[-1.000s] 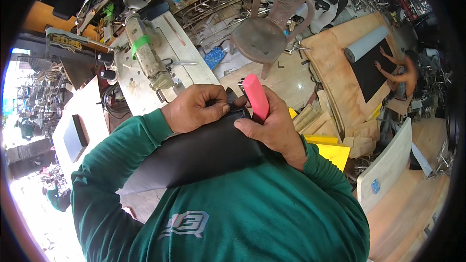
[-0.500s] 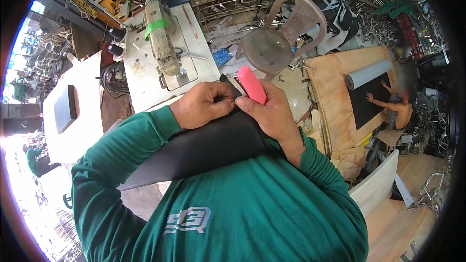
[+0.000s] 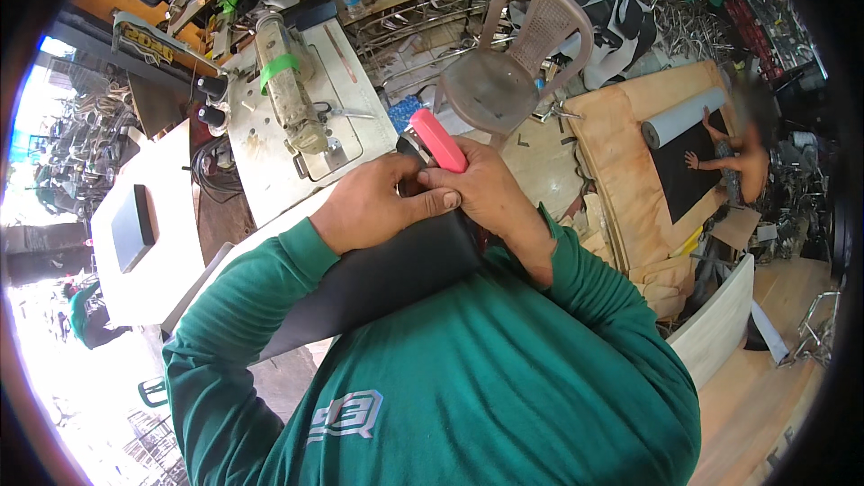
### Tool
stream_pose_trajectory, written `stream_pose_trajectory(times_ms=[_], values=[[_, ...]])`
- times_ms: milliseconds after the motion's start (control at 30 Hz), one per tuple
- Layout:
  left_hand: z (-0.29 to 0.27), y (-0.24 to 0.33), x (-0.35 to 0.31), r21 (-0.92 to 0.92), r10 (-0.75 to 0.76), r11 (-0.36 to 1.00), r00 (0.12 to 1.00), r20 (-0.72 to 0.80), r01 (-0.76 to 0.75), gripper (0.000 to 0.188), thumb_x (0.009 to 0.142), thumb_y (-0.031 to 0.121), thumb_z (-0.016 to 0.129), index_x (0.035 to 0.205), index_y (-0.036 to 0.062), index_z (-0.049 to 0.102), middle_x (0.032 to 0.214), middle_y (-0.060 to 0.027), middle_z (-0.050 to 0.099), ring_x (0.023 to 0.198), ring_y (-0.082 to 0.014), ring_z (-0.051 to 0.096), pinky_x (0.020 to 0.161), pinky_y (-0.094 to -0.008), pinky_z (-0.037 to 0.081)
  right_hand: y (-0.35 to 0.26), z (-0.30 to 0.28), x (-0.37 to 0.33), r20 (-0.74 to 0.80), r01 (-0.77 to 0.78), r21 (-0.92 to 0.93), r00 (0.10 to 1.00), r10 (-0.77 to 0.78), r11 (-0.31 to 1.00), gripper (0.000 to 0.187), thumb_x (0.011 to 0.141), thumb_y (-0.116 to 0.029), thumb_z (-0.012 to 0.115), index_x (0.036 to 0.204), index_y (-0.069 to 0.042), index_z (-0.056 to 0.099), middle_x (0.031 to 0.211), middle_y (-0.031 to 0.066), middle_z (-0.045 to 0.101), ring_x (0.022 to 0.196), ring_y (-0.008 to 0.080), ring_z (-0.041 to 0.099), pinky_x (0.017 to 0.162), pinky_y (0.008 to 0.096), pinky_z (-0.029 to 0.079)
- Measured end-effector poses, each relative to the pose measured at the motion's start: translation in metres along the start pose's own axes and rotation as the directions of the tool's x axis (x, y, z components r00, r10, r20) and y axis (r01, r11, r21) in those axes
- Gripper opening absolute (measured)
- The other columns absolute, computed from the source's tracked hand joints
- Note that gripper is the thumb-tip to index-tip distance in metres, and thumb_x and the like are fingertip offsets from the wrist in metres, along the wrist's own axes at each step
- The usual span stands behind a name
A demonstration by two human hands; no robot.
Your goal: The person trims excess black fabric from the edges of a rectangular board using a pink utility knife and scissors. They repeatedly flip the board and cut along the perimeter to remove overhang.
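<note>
A black upholstered piece with a smooth covering lies across my lap against my body. My right hand is closed around a pink stapler, which points up and away at the far edge of the piece. My left hand is closed on the black covering at that same edge. Its thumb reaches across to the right hand's fingers. The stapler's lower part and the spot between my fingertips are mostly hidden.
Ahead stands a sewing machine on a pale table. A brown plastic chair is beyond my hands. At right, a person works at a wooden board with a grey roll. A black pad lies on the left table.
My hands and the stapler have shifted slightly left in view. My left thumb now stretches over to the right hand. The other person has moved a hand onto the grey roll.
</note>
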State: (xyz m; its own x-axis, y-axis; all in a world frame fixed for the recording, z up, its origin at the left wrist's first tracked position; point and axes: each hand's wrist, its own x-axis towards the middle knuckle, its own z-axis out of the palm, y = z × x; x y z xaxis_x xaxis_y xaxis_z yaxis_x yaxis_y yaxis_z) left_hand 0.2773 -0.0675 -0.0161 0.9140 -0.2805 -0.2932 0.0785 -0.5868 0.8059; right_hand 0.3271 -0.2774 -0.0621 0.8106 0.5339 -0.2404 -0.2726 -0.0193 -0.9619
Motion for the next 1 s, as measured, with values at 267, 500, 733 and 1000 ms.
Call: stream_pose_trajectory(times_ms=[267, 500, 733, 1000], values=[[0.005, -0.004, 0.02, -0.091, -0.074, 0.992, 0.979, 0.188, 0.092, 0.051, 0.106, 0.054, 0.07, 0.112, 0.0037, 0.072, 0.107, -0.0128, 0.062, 0.105, -0.0278, 0.057, 0.1, -0.0398, 0.046, 0.048, -0.045, -0.009, -0.107, -0.127, 0.281, 0.981, 0.163, 0.951, 0.038, 0.102, -0.032, 0.079, 0.121, 0.0, 0.069, 0.112, 0.0104, 0.078, 0.066, 0.0138, 0.066, 0.067, 0.0276, 0.054], [0.011, 0.005, 0.009, -0.006, -0.003, 1.0, 0.972, 0.235, 0.004, 0.042, 0.114, 0.047, 0.057, 0.121, 0.0078, 0.07, 0.112, -0.0105, 0.058, 0.121, -0.0281, 0.048, 0.113, -0.0387, 0.038, 0.101, -0.075, -0.035, 0.282, -0.438, -0.035, 0.858, 0.429, 0.899, 0.071, 0.103, -0.062, 0.072, 0.13, 0.004, 0.07, 0.108, 0.0102, 0.075, 0.087, 0.017, 0.072, 0.072, 0.0325, 0.054], [0.0, 0.002, -0.019, -0.033, 0.135, 0.991, 0.985, 0.103, -0.132, 0.031, 0.112, 0.037, 0.063, 0.114, 0.0062, 0.066, 0.112, -0.0094, 0.055, 0.117, -0.0273, 0.045, 0.111, -0.0381, 0.037, 0.078, -0.05, -0.015, 0.399, -0.265, -0.033, 0.88, 0.256, 0.964, 0.079, 0.099, -0.078, 0.066, 0.119, -0.001, 0.071, 0.099, 0.0056, 0.069, 0.092, 0.0144, 0.064, 0.076, 0.032, 0.055], [0.021, -0.005, -0.061, -0.191, -0.071, 0.981, 0.98, -0.185, 0.035, 0.024, 0.107, 0.032, 0.071, 0.108, 0.0085, 0.065, 0.118, -0.0114, 0.053, 0.124, -0.0315, 0.045, 0.115, -0.0443, 0.037, 0.07, -0.013, 0.04, 0.275, -0.605, -0.111, 0.744, 0.609, 0.789, 0.088, 0.094, -0.085, 0.065, 0.117, -0.001, 0.073, 0.095, 0.0057, 0.069, 0.078, 0.0148, 0.063, 0.065, 0.0305, 0.049]])
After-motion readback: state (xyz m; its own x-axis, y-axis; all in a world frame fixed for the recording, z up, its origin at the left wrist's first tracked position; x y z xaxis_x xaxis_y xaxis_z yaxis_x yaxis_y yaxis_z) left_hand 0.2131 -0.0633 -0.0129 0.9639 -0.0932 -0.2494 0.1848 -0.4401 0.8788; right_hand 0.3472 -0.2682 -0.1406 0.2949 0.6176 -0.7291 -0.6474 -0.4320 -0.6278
